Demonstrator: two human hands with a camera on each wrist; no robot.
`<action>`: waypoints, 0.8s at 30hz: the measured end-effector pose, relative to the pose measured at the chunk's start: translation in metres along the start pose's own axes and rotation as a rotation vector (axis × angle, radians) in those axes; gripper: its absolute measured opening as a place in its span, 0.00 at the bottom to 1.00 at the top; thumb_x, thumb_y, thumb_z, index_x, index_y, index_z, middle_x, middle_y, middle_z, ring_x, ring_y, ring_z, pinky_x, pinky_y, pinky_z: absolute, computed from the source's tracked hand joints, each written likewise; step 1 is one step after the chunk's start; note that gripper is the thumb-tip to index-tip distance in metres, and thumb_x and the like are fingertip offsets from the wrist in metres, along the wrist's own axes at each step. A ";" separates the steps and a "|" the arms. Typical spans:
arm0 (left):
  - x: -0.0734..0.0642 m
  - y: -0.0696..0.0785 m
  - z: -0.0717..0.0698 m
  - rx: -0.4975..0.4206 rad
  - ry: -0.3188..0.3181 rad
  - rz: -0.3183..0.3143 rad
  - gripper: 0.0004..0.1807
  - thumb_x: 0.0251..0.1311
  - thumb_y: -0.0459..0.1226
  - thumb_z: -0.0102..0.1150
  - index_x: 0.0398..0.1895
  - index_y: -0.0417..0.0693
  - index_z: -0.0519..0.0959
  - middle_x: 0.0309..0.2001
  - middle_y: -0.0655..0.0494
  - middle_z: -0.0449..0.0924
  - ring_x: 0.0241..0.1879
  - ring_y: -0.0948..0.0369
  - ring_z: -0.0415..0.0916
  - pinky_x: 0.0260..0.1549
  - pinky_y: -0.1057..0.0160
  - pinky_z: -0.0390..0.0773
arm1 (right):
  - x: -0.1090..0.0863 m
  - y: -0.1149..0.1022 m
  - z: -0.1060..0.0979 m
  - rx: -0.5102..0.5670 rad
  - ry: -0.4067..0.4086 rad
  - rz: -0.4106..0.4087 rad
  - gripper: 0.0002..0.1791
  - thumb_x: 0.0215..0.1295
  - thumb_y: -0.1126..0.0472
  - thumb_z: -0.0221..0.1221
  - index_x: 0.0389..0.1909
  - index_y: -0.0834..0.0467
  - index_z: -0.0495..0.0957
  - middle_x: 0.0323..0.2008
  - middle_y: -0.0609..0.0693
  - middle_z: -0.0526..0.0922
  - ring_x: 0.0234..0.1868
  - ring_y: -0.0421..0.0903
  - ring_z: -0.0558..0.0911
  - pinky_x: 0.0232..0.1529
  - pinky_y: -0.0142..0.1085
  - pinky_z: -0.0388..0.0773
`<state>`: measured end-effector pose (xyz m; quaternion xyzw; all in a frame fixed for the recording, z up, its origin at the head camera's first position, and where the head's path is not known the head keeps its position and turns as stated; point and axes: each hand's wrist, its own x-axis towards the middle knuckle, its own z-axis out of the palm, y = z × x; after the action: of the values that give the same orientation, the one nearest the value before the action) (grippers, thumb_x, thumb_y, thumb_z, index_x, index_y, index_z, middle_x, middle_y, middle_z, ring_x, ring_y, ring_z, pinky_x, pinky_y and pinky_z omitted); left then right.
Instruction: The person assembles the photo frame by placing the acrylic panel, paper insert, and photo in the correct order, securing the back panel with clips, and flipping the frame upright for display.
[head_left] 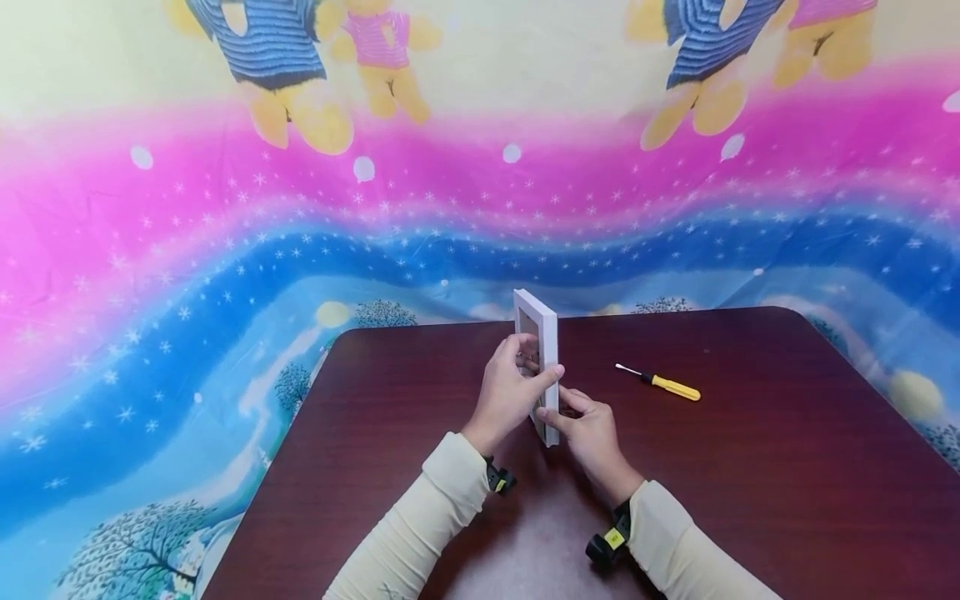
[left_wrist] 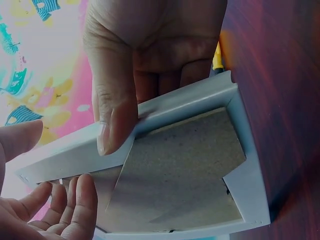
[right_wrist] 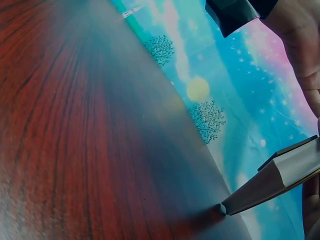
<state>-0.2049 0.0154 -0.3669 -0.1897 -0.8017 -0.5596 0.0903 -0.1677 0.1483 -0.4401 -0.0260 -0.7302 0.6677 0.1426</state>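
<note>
A white picture frame [head_left: 551, 342] stands on edge between the two hands. Its recessed back faces left, and a brown backing board [left_wrist: 180, 170] sits askew inside, as the left wrist view shows. On the upper part, the left hand [head_left: 506, 387] has its thumb at the near rim and its bent fingers inside the recess by the board. Lower down, the right hand [head_left: 591, 432] grips the near rim, thumb over the back side and fingers behind. In the right wrist view, only an end of the frame [right_wrist: 260, 190] shows at the right.
To the right on the dark red-brown table [head_left: 787, 467] lies a screwdriver [head_left: 675, 387] with a yellow handle. A printed cloth [head_left: 465, 183] hangs behind the table's far edge. Both wrists wear black camera mounts.
</note>
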 end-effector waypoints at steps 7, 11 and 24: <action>0.001 0.002 0.003 0.010 -0.005 -0.013 0.26 0.54 0.43 0.72 0.55 0.51 0.72 0.47 0.62 0.75 0.40 0.62 0.78 0.36 0.62 0.80 | 0.000 0.001 0.000 0.008 0.006 0.003 0.27 0.52 0.63 0.74 0.55 0.60 0.81 0.49 0.55 0.83 0.39 0.46 0.83 0.37 0.32 0.80; 0.001 0.003 0.004 0.001 0.000 -0.001 0.26 0.54 0.43 0.73 0.54 0.52 0.72 0.46 0.63 0.75 0.39 0.64 0.77 0.36 0.61 0.80 | 0.001 0.001 0.001 0.021 0.021 -0.008 0.26 0.51 0.65 0.74 0.54 0.60 0.81 0.49 0.56 0.83 0.38 0.45 0.83 0.36 0.31 0.80; 0.002 0.000 0.005 0.047 0.047 0.005 0.30 0.50 0.43 0.75 0.55 0.52 0.71 0.45 0.59 0.73 0.38 0.62 0.76 0.36 0.62 0.78 | -0.002 0.001 0.011 0.042 0.050 -0.062 0.27 0.51 0.69 0.73 0.54 0.63 0.79 0.47 0.57 0.83 0.42 0.57 0.83 0.35 0.29 0.80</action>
<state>-0.2061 0.0201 -0.3683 -0.1762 -0.8116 -0.5449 0.1151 -0.1690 0.1378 -0.4418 -0.0169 -0.7126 0.6774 0.1819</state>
